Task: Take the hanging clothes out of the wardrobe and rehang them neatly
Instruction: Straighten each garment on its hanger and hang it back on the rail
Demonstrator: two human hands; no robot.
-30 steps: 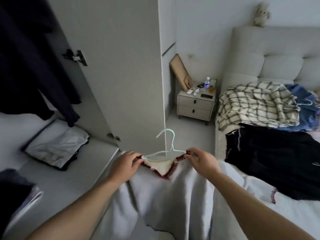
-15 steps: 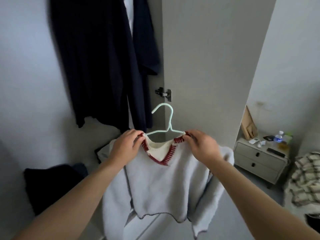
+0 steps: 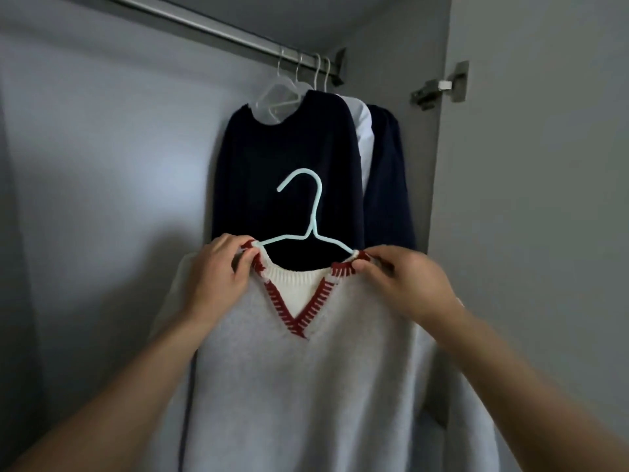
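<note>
I had raised the grey sweater (image 3: 306, 386) from waist height toward the wardrobe rail (image 3: 218, 30). My left hand (image 3: 218, 277) and right hand (image 3: 405, 284) each kept a pinching grip on its shoulders. The mint hanger (image 3: 304, 216) sat upright, its hook below the rail, opening left.

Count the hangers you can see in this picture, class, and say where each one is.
5. Four clear hangers hook on the rail at its right end, carrying dark and white clothes. One pale blue hanger sits inside the grey sweater held by both hands. Others may be hidden.
</note>
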